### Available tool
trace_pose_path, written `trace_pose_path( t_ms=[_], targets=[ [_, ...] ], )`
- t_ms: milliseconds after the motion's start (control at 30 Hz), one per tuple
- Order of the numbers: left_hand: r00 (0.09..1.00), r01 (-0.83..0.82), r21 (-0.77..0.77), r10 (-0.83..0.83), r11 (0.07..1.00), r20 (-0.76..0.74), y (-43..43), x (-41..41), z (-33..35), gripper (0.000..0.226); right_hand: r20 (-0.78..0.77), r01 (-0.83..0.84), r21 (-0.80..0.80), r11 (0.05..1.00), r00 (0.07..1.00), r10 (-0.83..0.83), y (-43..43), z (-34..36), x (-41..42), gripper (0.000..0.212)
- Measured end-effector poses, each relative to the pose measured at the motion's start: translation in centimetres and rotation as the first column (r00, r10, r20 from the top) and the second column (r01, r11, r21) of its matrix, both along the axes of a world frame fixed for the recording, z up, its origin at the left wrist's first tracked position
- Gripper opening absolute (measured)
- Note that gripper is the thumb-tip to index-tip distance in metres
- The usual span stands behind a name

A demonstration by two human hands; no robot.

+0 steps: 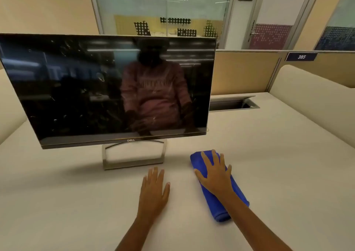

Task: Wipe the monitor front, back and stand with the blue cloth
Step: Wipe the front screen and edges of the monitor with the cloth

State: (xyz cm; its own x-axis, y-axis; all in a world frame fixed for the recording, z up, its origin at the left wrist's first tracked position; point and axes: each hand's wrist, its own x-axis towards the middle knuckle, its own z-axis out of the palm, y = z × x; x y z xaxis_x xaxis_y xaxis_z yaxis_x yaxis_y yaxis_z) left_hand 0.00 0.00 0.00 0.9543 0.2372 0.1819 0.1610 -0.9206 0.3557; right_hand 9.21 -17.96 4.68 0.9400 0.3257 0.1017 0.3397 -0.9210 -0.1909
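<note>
A black Dell monitor stands on the desk at left and centre, screen towards me, dark and marked with smudges. Its silver open-frame stand rests on the desk below the screen. A folded blue cloth lies on the desk to the right of the stand, running diagonally towards me. My right hand lies flat on top of the cloth with fingers spread, not closed around it. My left hand rests flat on the bare desk in front of the stand, fingers apart, holding nothing.
The white desk stretches wide around the monitor. A cable slot is cut into it behind the screen's right edge. Padded dividers border the right and left sides. A partition and glass walls stand behind.
</note>
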Motion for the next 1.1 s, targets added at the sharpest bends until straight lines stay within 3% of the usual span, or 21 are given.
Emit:
trace_pose_path(
  t_ms=[67,133,200,300,400,533,600,733,767,833,900,967,1100],
  targets=[
    [0.999,-0.04,-0.053,0.038,0.998,-0.039,-0.3,0.1,-0.2,0.06,-0.165,0.047,-0.055,0.997,0.985,-0.055,-0.5,-0.5,0.1,0.095],
    [0.993,-0.05,-0.01,0.048,0.999,-0.104,-0.2,-0.2,0.1,0.051,-0.144,0.062,-0.051,0.997,0.987,-0.069,-1.0,-1.3,0.3,0.102],
    [0.997,-0.035,0.028,0.036,0.999,-0.063,-0.3,-0.2,-0.3,0.049,-0.142,0.064,-0.037,0.997,0.988,-0.068,-0.9,-1.8,0.4,0.102],
    [0.998,-0.066,0.074,0.067,0.995,-0.01,-0.3,-0.3,-0.7,0.051,-0.107,0.044,-0.036,0.998,0.993,-0.048,-0.3,-1.5,0.8,0.083],
    [0.996,-0.062,0.073,0.067,0.995,-0.067,-0.5,-0.4,-0.3,0.064,-0.12,-0.018,-0.055,0.998,0.993,0.011,-0.6,-2.2,0.9,0.064],
    [0.997,-0.048,0.022,0.049,0.999,-0.054,-0.4,-0.2,-0.3,0.048,0.006,-0.07,-0.038,0.997,0.997,0.071,-0.6,-1.7,0.9,0.054],
    [0.996,-0.058,0.004,0.059,0.998,-0.074,-0.3,-0.1,-0.4,0.052,0.026,-0.137,0.029,0.99,0.99,0.136,-0.7,-1.7,1.1,0.058],
    [1.0,-0.026,-0.019,0.026,0.999,0.013,0.6,-0.1,0.8,0.089,0.099,-0.162,0.227,0.96,0.985,0.143,-0.3,-1.1,1.1,0.059],
    [0.998,-0.028,0.027,0.027,0.999,0.053,1.1,0.0,1.1,0.086,0.078,-0.154,0.258,0.954,0.987,0.138,-0.1,-0.6,1.1,0.058],
    [1.0,-0.02,0.028,0.02,0.999,-0.001,2.4,-0.3,2.8,0.061,0.098,-0.18,0.295,0.939,0.983,0.157,0.8,0.5,1.1,0.062],
    [0.997,-0.005,0.019,0.004,1.0,0.082,4.2,-0.9,4.1,0.052,0.157,-0.224,0.363,0.904,0.972,0.177,2.4,2.3,0.6,0.061],
    [0.981,0.039,-0.007,-0.037,0.999,0.19,6.3,-1.7,6.2,0.061,0.267,-0.293,0.388,0.874,0.943,0.197,4.4,4.6,-0.1,0.053],
    [0.905,0.084,0.093,-0.115,0.992,0.409,11.3,-2.7,9.7,0.05,0.472,-0.432,0.415,0.8,0.855,0.217,9.5,8.9,-1.3,0.056]
  ],
)
